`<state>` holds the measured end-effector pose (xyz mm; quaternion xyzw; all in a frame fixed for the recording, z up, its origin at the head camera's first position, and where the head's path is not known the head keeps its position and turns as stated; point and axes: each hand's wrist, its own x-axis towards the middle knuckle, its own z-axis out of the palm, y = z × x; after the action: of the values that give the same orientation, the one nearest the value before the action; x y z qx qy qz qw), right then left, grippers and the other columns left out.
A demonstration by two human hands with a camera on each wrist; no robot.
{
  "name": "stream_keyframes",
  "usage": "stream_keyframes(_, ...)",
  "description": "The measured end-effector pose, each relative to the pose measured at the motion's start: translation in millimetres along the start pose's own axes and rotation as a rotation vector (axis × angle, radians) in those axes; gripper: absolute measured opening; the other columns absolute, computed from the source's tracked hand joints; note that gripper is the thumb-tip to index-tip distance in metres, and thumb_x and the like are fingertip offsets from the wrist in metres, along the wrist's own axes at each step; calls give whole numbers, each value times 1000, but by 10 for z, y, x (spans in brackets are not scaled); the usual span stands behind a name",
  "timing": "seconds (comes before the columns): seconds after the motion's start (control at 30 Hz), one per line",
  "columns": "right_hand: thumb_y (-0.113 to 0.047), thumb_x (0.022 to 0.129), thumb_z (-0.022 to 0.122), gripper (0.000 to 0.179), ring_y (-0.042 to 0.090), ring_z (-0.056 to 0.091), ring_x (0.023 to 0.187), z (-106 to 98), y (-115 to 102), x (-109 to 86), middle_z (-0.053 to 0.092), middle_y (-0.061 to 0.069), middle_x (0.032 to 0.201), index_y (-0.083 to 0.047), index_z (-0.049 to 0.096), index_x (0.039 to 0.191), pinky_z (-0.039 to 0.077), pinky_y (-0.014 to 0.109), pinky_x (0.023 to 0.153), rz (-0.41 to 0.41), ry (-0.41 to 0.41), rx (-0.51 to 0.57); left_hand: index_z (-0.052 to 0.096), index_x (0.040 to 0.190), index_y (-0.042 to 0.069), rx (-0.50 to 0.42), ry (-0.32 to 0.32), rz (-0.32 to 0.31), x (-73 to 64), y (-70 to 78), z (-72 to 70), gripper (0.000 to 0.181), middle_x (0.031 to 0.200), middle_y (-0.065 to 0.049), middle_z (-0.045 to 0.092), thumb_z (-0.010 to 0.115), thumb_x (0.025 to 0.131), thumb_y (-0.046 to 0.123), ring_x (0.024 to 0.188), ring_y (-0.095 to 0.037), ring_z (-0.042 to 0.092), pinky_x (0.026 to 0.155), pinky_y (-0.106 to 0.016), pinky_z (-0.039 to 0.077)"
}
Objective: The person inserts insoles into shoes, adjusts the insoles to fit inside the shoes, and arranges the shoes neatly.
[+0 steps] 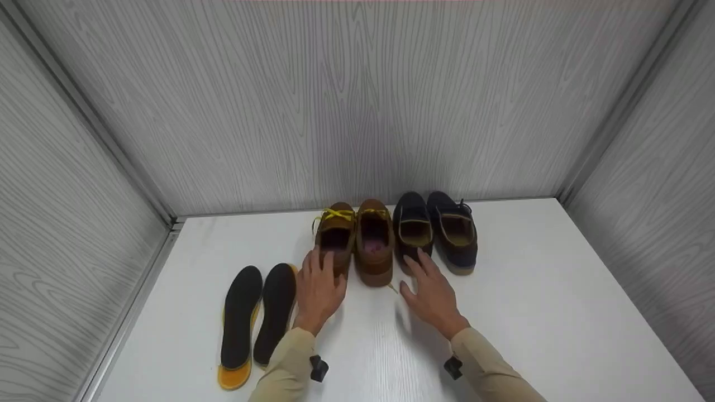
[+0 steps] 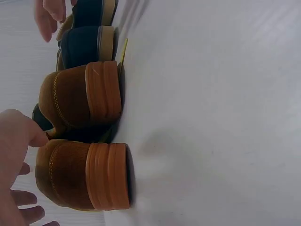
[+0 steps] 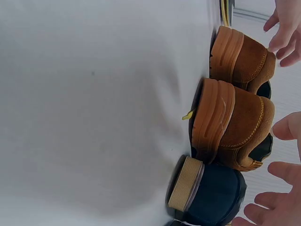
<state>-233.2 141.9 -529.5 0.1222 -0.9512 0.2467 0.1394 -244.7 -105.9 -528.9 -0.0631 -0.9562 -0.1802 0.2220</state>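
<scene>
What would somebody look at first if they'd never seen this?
Probably the bright yellow laces on the brown shoes, near the back of the white table. Then the two hands, near the heels of the shoes. Off to the left, two black insoles with orange edges might catch the eye too.

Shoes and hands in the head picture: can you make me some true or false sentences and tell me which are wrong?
1. The brown shoes stand left of the dark shoes. True.
2. The dark shoes are tied in yellow. False: the yellow laces are on the brown shoes.
3. The insoles lie left of all the shoes. True.
4. The left hand is nearer the insoles than the right hand is. True.
5. The right hand is over the insoles. False: it is by the dark shoes.
</scene>
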Motion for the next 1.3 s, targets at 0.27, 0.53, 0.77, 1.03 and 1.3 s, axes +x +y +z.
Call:
stream_keyframes(0.27, -32, 90, 59, 54, 30, 37, 133, 35, -49, 55, 34, 15, 149, -14, 48, 140, 36, 45, 101, -29, 5, -7, 56, 127, 9, 35, -88, -56, 133, -55, 130, 46, 146, -25, 31, 64, 88, 33, 132, -42, 29, 92, -56, 39)
stream_keyframes(0.53, -32, 91, 59, 54, 30, 35, 133, 79, -46, 30, 32, 14, 150, -14, 47, 141, 36, 46, 101, -14, -19, -1, 54, 110, 6, -136, -95, -112, 212, -50, 213, 33, 146, -34, 22, 69, 87, 25, 113, -49, 48, 75, -54, 48)
stream_keyframes(0.77, -30, 91, 61, 54, 32, 35, 133, 121, -7, -22, 32, 16, 149, -14, 46, 141, 38, 47, 98, 0, -36, 31, 52, 113, 8, -230, -135, -186, 213, -36, 226, 35, 147, -37, 16, 70, 87, 22, 118, -52, 43, 72, -54, 49)
stream_keyframes(1.03, -29, 91, 61, 52, 33, 38, 131, 124, 13, -54, 35, 16, 148, -16, 48, 139, 42, 48, 94, -2, -16, 59, 51, 113, 7, -237, -87, -179, 180, -89, 269, 35, 142, -30, 27, 70, 87, 21, 109, -47, 50, 71, -55, 49)
stream_keyframes(1.3, -27, 91, 61, 51, 34, 36, 132, 94, 27, -110, 33, 17, 148, -16, 49, 139, 42, 50, 93, -7, -29, 75, 51, 108, 4, -236, -33, -211, 155, -155, 259, 30, 134, -25, 38, 68, 87, 17, 105, -43, 52, 71, -55, 48)
